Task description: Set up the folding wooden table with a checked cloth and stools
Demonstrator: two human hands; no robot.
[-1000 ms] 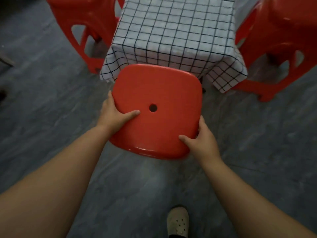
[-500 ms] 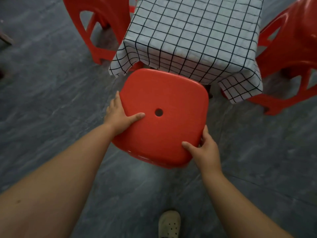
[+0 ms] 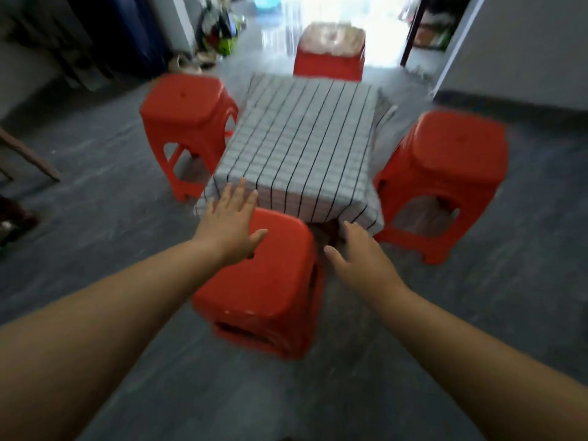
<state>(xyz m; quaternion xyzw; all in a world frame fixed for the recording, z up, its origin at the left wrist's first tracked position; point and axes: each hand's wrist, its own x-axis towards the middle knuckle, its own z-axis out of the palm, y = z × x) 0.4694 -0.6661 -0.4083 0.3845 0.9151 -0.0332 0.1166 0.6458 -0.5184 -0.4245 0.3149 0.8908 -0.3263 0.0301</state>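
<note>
With fingers straight and spread, the left hand (image 3: 230, 219) is held over the far corner of the near stool (image 3: 264, 281). The right hand (image 3: 359, 253) is relaxed just beside it, and nothing is gripped. The checked cloth (image 3: 302, 144) is spread, and the left stool (image 3: 187, 103), right stool (image 3: 455, 148) and far stool (image 3: 331, 55) are placed round it, so little is judged left.

Four red stools (image 3: 267, 275) ring the checked cloth (image 3: 305, 144) – left hand (image 3: 230, 222) and right hand (image 3: 358, 253) spread flat above the nearest.

Both bare forearms stretch forward, side by side, well apart: left hand (image 3: 230, 222) palm down, fingers straight and spread, thumb out; right hand (image 3: 359, 254) palm down, fingers loosely extended
</note>
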